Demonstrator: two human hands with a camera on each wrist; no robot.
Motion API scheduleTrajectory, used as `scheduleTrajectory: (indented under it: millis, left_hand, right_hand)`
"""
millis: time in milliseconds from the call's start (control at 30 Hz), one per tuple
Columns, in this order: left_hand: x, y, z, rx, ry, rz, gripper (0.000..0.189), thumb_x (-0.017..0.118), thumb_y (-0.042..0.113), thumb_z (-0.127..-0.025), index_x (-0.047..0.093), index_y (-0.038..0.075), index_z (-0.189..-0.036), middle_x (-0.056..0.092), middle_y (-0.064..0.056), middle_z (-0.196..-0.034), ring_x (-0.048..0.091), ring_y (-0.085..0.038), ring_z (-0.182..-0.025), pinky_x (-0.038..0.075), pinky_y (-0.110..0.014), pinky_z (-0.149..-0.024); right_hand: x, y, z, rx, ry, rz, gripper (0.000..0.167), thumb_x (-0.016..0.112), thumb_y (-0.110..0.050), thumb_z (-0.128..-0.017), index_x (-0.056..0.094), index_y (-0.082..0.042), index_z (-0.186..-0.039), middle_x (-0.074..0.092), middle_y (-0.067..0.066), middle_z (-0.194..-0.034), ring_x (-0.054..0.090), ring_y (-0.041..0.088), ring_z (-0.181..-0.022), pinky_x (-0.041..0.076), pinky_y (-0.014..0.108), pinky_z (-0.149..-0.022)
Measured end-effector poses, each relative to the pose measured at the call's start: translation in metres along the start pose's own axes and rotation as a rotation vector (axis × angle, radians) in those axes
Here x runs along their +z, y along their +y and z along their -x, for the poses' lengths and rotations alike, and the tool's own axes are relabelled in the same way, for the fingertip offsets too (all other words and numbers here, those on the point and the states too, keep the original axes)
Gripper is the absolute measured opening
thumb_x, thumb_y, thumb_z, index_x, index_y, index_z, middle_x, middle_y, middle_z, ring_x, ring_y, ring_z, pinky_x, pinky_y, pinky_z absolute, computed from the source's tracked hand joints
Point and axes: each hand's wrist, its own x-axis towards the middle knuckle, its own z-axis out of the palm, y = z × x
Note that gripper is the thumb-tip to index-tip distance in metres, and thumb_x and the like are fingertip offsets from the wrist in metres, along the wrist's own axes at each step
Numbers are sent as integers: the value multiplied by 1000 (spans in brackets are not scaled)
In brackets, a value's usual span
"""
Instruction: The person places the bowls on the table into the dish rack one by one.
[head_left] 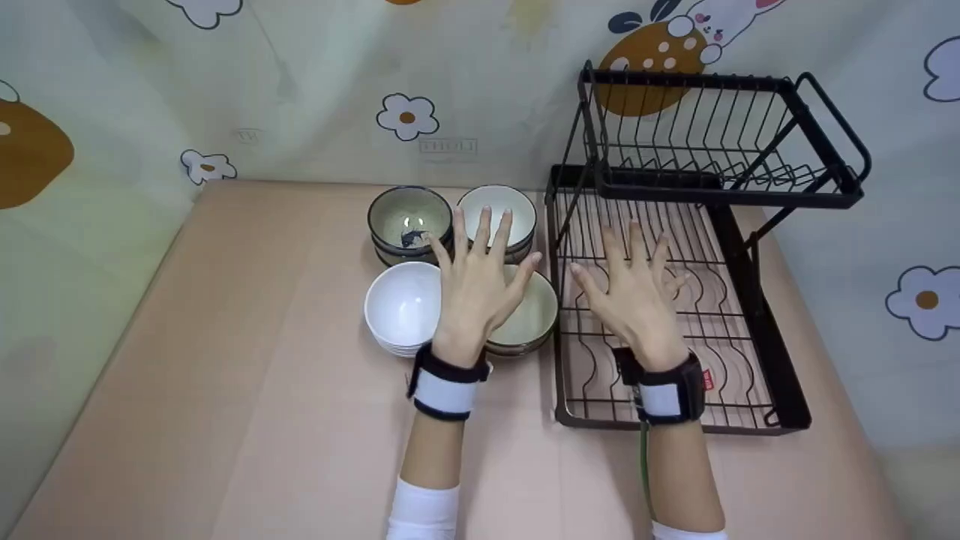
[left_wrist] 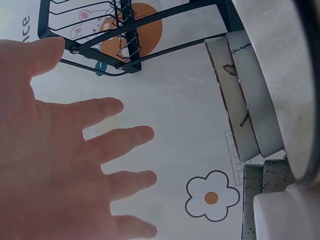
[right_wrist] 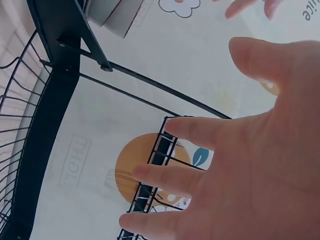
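Left of the black rack, running lengthwise front to back, stacked bowls face up beneath a splayed left grip; right grip spreads above the rack, table extending leftward.

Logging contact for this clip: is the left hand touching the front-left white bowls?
Apart. The left wrist view shows a clear gap: the flower-patterned backdrop is visible between the left hand and the white bowls.

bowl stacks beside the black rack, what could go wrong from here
The bowl stacks sit close together, so lifting one could knock its neighbour. The left hand hovers over them and could clip one. Anything moved into the rack might bump its upper tier, which overhangs the back.
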Motion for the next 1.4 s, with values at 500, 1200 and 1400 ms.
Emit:
scheduleTrajectory:
  millis: [500, 1200, 1400]
  left_hand:
    - [0, -1, 8, -121, 160, -85, 31, 59, 30, -92, 63, 1, -100, 69, -18, -86, 67, -36, -75, 53, -45, -58]
    - [1, -2, 9, -364, -272, -145, 23, 58, 7, -86, 70, 5, -104, 69, -14, -106, 67, -32, -94, 56, -42, -70]
    - [5, -4, 7, -361, -278, -164, 24, 56, 5, -87, 70, 4, -105, 69, -14, -107, 66, -32, -94, 56, -41, -71]
  right_hand:
    - [17, -8, -6, -93, -1, -34, 67, 47, -45, -95, 27, -10, -148, 39, 32, -140, 51, 46, -116, 39, 64, -96]
    - [54, -33, -2, -171, 63, 168, 24, 64, -15, -86, 63, 6, -98, 67, 26, -86, 62, 42, -76, 52, 51, -63]
    - [58, -36, -1, -132, 108, 127, 16, 62, -6, -82, 61, 4, -94, 66, 26, -84, 63, 43, -74, 52, 51, -60]
